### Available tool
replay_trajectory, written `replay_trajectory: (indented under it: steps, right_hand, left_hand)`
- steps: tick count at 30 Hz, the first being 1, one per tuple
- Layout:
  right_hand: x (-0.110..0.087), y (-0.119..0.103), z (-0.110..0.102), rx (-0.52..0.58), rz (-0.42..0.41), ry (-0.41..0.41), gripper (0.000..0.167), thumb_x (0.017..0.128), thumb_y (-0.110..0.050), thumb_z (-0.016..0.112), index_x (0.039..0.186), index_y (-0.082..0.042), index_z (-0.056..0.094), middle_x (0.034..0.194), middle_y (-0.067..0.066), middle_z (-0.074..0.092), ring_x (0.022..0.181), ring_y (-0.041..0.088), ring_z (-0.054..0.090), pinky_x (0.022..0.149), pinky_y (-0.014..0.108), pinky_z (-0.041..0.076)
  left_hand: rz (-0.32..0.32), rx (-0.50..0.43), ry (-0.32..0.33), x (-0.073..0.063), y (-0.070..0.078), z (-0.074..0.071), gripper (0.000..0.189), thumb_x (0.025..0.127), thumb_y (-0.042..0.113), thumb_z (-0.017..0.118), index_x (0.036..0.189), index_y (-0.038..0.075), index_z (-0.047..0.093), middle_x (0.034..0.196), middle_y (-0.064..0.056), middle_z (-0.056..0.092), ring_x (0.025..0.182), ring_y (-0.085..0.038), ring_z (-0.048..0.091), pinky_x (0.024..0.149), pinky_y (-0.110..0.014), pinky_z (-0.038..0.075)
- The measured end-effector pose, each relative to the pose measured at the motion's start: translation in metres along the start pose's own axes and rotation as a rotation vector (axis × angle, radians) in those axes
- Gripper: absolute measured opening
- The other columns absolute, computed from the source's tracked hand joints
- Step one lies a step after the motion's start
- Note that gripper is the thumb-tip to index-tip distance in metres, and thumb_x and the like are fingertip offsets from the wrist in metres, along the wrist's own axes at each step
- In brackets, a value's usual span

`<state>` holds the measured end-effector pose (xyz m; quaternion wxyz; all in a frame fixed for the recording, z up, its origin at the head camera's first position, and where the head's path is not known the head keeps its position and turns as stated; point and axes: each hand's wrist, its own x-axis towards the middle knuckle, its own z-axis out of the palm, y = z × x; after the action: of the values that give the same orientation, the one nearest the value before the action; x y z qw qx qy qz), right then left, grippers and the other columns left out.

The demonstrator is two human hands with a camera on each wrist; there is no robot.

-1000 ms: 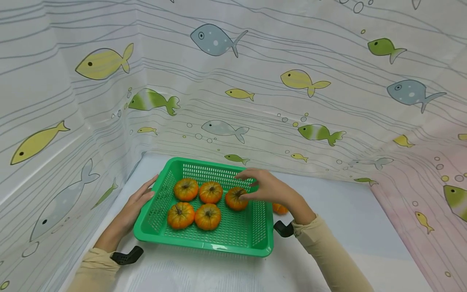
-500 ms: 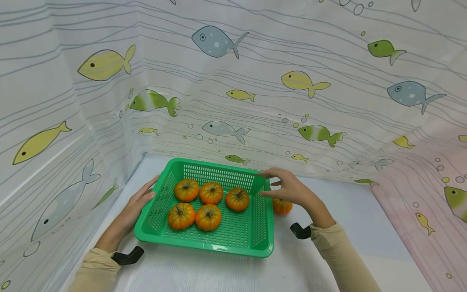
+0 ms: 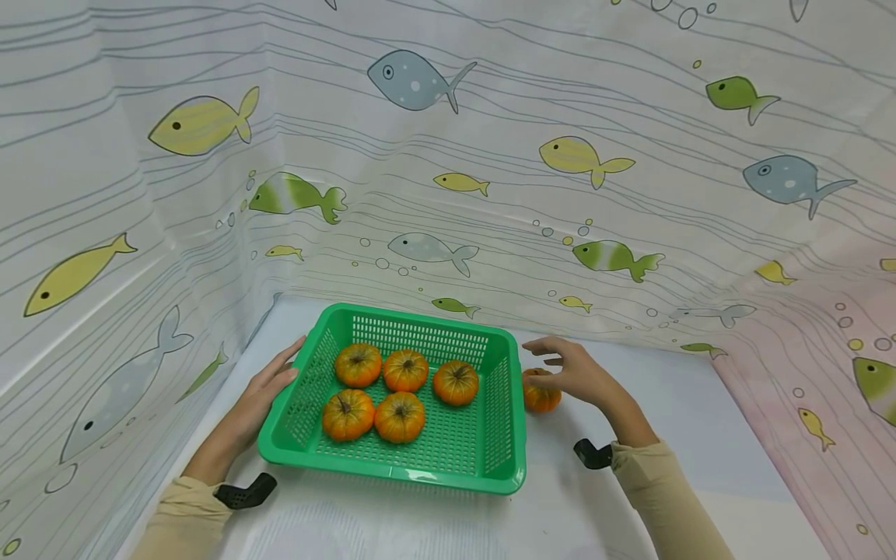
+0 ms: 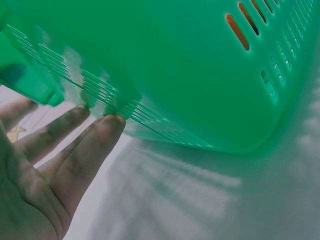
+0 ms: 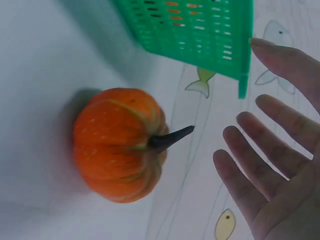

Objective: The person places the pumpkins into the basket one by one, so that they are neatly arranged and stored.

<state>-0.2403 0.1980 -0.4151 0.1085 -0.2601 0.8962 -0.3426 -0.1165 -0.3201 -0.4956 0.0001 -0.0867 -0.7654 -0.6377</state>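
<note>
A green plastic basket (image 3: 448, 474) with slotted walls holds several small orange pumpkins, among them one pumpkin (image 3: 456, 383) at its right side. My left hand (image 3: 252, 400) rests against the basket's left side; in the left wrist view its fingertips (image 4: 114, 124) touch the slotted wall. Just outside the right wall stands another pumpkin (image 3: 542, 397) on the table, its dark stem visible in the right wrist view. Above that pumpkin hovers my right hand (image 3: 579, 375), fingers spread and holding nothing. A gap shows between these fingers and the pumpkin's stem (image 5: 172, 138).
The white table (image 3: 686, 443) extends to the right of the basket. A fish-patterned curtain (image 3: 518, 101) encloses the table at the back and on both sides. Each wrist carries a black camera mount, such as the right one (image 3: 592, 454).
My right hand has moved right, from over the rightmost pumpkin in the basket, past the wall, to above the pumpkin outside. The left hand and basket stay nearly in place.
</note>
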Motion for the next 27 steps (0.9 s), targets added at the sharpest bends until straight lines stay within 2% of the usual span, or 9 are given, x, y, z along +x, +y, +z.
replay_trajectory:
  steps: [4, 12, 19, 27]
  right_hand:
    - [-0.004, 0.015, 0.003, -0.010, 0.029, -0.002, 0.060, 0.087, -0.030, 0.084, 0.140, -0.011, 0.062, 0.144, 0.012, 0.061, 0.135, 0.039, 0.056, 0.111, 0.058, 0.047]
    - [-0.010, 0.041, 0.013, -0.010, 0.084, -0.033, 0.064, 0.087, -0.028, 0.085, 0.143, -0.009, 0.059, 0.148, 0.016, 0.058, 0.139, 0.042, 0.050, 0.112, 0.060, 0.045]
    - [-0.012, 0.053, 0.021, 0.011, 0.100, -0.012, 0.067, 0.086, -0.027, 0.086, 0.142, -0.004, 0.059, 0.144, 0.016, 0.060, 0.134, 0.039, 0.054, 0.109, 0.056, 0.049]
    - [-0.013, 0.062, 0.028, 0.040, 0.161, 0.017, 0.062, 0.085, -0.029, 0.086, 0.139, -0.010, 0.062, 0.141, 0.012, 0.063, 0.130, 0.034, 0.057, 0.107, 0.054, 0.051]
  left_hand:
    - [0.000, 0.002, -0.001, 0.000, 0.000, 0.000, 0.056, 0.115, 0.028, 0.032, 0.168, 0.020, 0.016, 0.143, 0.002, 0.050, 0.117, -0.001, 0.063, 0.088, -0.028, 0.058]
    - [-0.002, 0.011, 0.005, 0.000, 0.000, 0.001, 0.056, 0.115, 0.029, 0.032, 0.168, 0.019, 0.016, 0.142, 0.004, 0.051, 0.116, -0.001, 0.064, 0.087, -0.027, 0.059]
    - [-0.005, 0.020, 0.013, 0.000, 0.000, 0.001, 0.056, 0.114, 0.029, 0.032, 0.168, 0.020, 0.017, 0.143, 0.001, 0.051, 0.116, 0.000, 0.063, 0.088, -0.027, 0.058]
    - [-0.002, 0.028, 0.015, -0.001, 0.001, 0.001, 0.057, 0.114, 0.029, 0.032, 0.168, 0.018, 0.016, 0.144, -0.001, 0.050, 0.116, 0.002, 0.062, 0.088, -0.026, 0.058]
